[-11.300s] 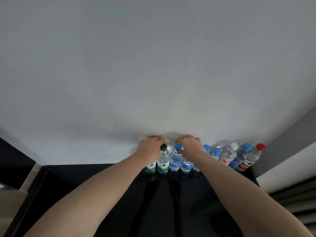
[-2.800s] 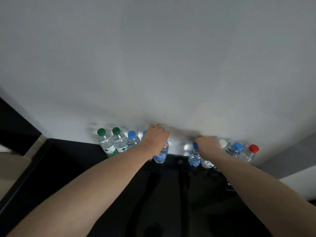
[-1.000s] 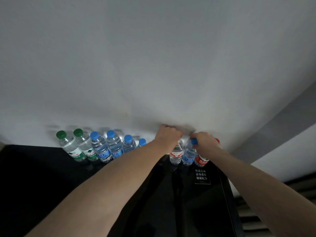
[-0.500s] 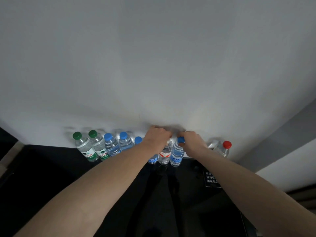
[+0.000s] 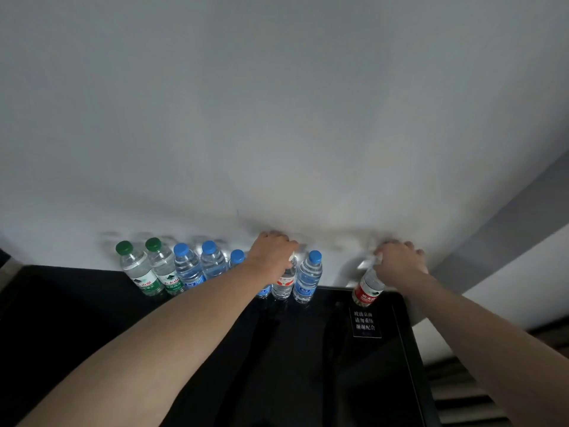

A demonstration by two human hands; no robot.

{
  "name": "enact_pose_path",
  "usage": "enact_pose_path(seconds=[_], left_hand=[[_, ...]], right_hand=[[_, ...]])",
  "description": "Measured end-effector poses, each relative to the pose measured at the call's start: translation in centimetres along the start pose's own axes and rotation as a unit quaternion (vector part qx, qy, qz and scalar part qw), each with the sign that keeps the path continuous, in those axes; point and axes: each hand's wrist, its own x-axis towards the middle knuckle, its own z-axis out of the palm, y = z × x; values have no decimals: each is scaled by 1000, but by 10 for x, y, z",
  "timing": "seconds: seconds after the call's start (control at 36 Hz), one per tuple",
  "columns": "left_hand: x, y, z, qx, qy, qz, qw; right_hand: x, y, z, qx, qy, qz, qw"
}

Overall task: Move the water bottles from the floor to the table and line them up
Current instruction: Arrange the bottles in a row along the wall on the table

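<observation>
Since half a second ago, I note the right hand (image 5: 399,261) has shifted away from the blue-capped bottle (image 5: 308,277) and now sits off to the right, closed over the top of the red-labelled bottle (image 5: 367,288). That bottle stands apart from the row, near the table's (image 5: 308,365) back right corner, just behind a small sign with white characters (image 5: 365,322). Left hand (image 5: 271,252) closed over the top of the bottle with the red-and-white label (image 5: 284,283); its cap hidden by the fingers. I count two green-capped bottles (image 5: 138,269) at the row's left end, then three blue-capped ones (image 5: 212,261), all upright against the white wall (image 5: 277,118). Another blue-labelled bottle is mostly hidden behind my view of the left forearm. Black tabletop, glossy, dimly lit.
</observation>
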Motion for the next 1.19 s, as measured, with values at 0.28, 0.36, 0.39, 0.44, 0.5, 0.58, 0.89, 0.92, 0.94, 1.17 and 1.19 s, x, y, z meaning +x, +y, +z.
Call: enact_pose_path(seconds=[0.28, 0.36, 0.39, 0.44, 0.5, 0.58, 0.89, 0.92, 0.94, 1.17, 1.19], left_hand=[[-10, 9, -4, 21, 38, 17, 999], [-16, 7, -8, 25, 43, 2, 999], [-19, 5, -9, 25, 42, -3, 999], [-24, 1, -11, 19, 46, -11, 999], [-31, -3, -12, 14, 48, -18, 999], [-41, -9, -14, 11, 49, -28, 998], [-83, -25, -23, -12, 63, -51, 997], [-86, -27, -24, -12, 65, -50, 997], [-89, -29, -25, -14, 67, -49, 996], [-110, -49, -26, -29, 69, -21, 997], [-114, -52, -26, -35, 71, -18, 997]], right_hand=[[-2, 8, 15, 119, -20, -12, 993], [-4, -3, 17, 122, -26, -36, 992], [-5, -7, 18, 125, -26, -44, 991], [-7, -15, 20, 133, -22, -60, 989], [-8, -24, 22, 141, -20, -71, 987], [-8, -37, 23, 156, -17, -78, 984], [-7, -73, 26, 179, 13, -78, 981], [-7, -74, 28, 180, 17, -77, 981], [-8, -75, 28, 180, 21, -74, 981], [-20, -83, 22, 190, 37, -11, 981], [-23, -85, 20, 191, 39, -3, 981]])
